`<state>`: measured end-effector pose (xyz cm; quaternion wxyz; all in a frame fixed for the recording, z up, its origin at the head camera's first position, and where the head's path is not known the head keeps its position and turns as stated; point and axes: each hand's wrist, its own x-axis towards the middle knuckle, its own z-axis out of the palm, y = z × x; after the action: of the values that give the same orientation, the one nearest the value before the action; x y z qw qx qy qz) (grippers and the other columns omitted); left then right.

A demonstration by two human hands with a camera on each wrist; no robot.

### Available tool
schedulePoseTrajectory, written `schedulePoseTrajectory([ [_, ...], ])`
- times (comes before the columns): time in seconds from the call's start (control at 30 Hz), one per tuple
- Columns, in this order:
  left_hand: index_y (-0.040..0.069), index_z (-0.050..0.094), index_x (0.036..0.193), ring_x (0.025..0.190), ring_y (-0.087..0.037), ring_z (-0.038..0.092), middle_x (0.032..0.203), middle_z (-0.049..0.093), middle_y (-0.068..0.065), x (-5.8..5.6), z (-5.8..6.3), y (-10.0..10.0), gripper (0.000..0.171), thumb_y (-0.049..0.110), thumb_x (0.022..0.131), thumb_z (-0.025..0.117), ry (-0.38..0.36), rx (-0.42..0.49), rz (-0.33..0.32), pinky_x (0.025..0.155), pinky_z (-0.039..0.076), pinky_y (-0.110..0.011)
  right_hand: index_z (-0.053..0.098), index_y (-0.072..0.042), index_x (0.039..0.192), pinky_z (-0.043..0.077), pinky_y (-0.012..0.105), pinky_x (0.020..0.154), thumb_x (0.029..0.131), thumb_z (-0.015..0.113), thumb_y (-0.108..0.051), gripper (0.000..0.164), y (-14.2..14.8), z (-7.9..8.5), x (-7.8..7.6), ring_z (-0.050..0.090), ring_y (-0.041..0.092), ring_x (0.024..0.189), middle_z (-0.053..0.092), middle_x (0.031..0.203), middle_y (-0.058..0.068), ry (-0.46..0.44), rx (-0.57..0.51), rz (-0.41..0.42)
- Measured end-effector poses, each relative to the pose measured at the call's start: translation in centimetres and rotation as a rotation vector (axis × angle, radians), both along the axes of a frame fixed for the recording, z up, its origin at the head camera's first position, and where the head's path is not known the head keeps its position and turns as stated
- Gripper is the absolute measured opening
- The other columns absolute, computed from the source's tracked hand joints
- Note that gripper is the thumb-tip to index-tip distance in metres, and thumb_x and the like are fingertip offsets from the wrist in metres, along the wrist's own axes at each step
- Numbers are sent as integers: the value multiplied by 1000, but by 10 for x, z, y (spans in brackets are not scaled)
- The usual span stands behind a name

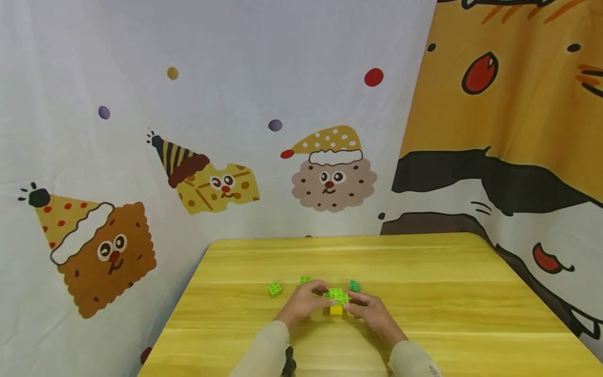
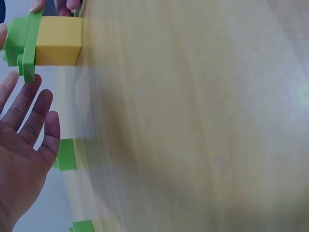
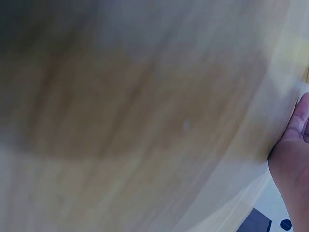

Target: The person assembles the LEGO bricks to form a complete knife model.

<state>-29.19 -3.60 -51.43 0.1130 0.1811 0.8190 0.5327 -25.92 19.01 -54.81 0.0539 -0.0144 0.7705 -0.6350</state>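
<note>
In the head view a small stack stands between the hands: a light green brick (image 1: 336, 294) tops a wider green piece, with a yellow block (image 1: 336, 310) below. The left wrist view shows the stack sideways, its yellow block (image 2: 59, 41) against the green piece (image 2: 31, 46). My left hand (image 1: 303, 302) is at the left side, fingers fairly straight with tips at the green edge, thumb near the front. My right hand (image 1: 372, 312) pinches the green piece at its right side. In the right wrist view only part of the right hand (image 3: 292, 150) shows, without the stack.
Two light green bricks, one at the left (image 1: 275, 289) and one behind the left hand (image 1: 304, 280), lie on the wooden table (image 1: 226, 324). Behind the right hand is a darker green block (image 1: 355, 286). A printed cloth (image 1: 264, 63) hangs beyond the table.
</note>
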Motion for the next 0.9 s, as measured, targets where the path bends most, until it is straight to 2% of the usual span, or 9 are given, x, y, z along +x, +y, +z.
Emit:
schedulePoseTrajectory([
  [0.5, 12, 64, 132, 111, -23, 55, 118, 64, -1, -8, 7, -12, 53, 41, 89, 75, 48, -45, 46, 93, 47, -50, 59, 2, 135, 53, 37, 79, 90, 75, -25, 55, 0, 0, -1, 65, 23, 96, 68, 115, 15, 3, 4, 0],
  [0.9, 13, 64, 131, 112, -28, 56, 120, 64, -8, -15, 15, -27, 50, 38, 89, 76, 92, 2, 89, 94, 46, -50, 56, 3, 137, 53, 37, 80, 91, 74, -25, 57, 1, 2, 1, 65, 23, 98, 67, 117, 15, 4, 2, 17],
])
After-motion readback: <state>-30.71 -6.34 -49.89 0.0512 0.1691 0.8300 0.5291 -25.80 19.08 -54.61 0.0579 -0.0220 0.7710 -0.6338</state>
